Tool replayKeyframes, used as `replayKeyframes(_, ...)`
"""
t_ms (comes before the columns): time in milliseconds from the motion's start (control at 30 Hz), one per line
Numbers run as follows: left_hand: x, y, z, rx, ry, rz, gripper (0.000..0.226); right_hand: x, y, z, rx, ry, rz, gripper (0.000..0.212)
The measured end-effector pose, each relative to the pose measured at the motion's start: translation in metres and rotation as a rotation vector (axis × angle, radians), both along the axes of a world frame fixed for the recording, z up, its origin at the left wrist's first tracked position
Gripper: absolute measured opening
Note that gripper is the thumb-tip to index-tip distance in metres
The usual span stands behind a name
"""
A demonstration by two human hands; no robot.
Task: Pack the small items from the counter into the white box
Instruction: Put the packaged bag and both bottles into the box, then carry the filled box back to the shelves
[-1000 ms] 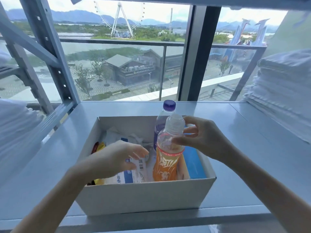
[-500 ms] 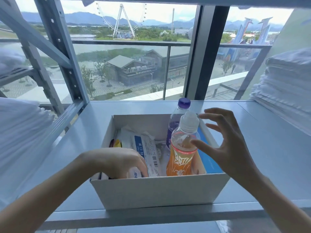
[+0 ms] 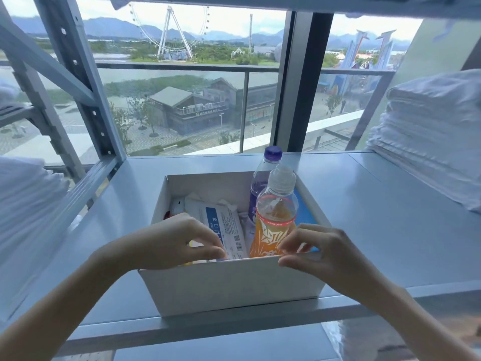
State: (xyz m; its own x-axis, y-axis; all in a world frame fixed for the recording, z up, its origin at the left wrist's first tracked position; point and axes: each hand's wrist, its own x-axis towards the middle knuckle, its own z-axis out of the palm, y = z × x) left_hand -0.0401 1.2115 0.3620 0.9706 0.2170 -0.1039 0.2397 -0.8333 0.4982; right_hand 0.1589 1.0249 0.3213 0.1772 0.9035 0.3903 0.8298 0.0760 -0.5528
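Note:
The white box (image 3: 234, 285) stands open on the grey shelf (image 3: 377, 217), near its front edge. Inside, an orange drink bottle (image 3: 276, 220) stands upright in front of a purple-capped bottle (image 3: 260, 183). A white packet with a blue label (image 3: 226, 220) lies to their left, and a flat blue item (image 3: 304, 212) leans against the right wall. My left hand (image 3: 171, 243) curls over the box's near rim on the left. My right hand (image 3: 320, 251) pinches the same rim on the right, just in front of the orange bottle.
A stack of folded white towels (image 3: 429, 142) fills the shelf's right end. More white fabric (image 3: 23, 204) lies beyond the metal shelf upright (image 3: 86, 100) on the left. A large window sits directly behind the shelf.
My right hand has let go of the orange bottle and dropped to the box's near rim. My left hand has moved from inside the box to that rim. The view has shifted closer.

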Motion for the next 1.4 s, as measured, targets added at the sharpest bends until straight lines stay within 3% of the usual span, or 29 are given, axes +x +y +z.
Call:
replayKeyframes(133,-0.015,-0.025,-0.016,0.211,-0.008,0.063,0.077,0.001,0.001,-0.004,-0.071,-0.146,-0.023,0.036)
replayKeyframes(167,-0.016,-0.035,-0.02,0.3,0.004,0.093,0.077,-0.002,0.002,-0.002,-0.086,-0.178,-0.025,0.037)
replayKeyframes(300,-0.011,-0.058,-0.039,0.539,-0.169,0.237,0.044,-0.015,0.004,-0.005,-0.121,-0.424,-0.083,0.041)
replayKeyframes(367,-0.006,-0.063,-0.054,0.657,-0.257,0.277,0.049,-0.018,0.004,-0.015,-0.072,-0.599,-0.139,0.05)
replayKeyframes(467,0.002,-0.074,-0.076,0.729,-0.355,0.4,0.044,-0.021,0.005,-0.028,0.02,-0.693,-0.238,0.053)
replayKeyframes(567,0.009,-0.081,-0.09,0.776,-0.463,0.513,0.039,-0.026,0.003,-0.042,0.118,-0.684,-0.339,0.05)
replayKeyframes(767,0.016,-0.093,-0.099,0.863,-0.415,0.629,0.05,-0.042,0.005,-0.052,0.203,-0.596,-0.463,0.055)
replayKeyframes(900,0.014,-0.092,-0.1,0.896,-0.425,0.622,0.05,-0.041,0.007,-0.052,0.207,-0.571,-0.461,0.055)
replayKeyframes(1133,0.015,-0.094,-0.081,0.764,-0.482,0.579,0.049,-0.042,0.006,-0.045,0.219,-0.456,-0.431,0.053)
replayKeyframes(1400,-0.003,-0.094,-0.057,0.74,-0.604,0.49,0.053,-0.045,-0.008,-0.013,0.294,-0.396,-0.325,0.051)
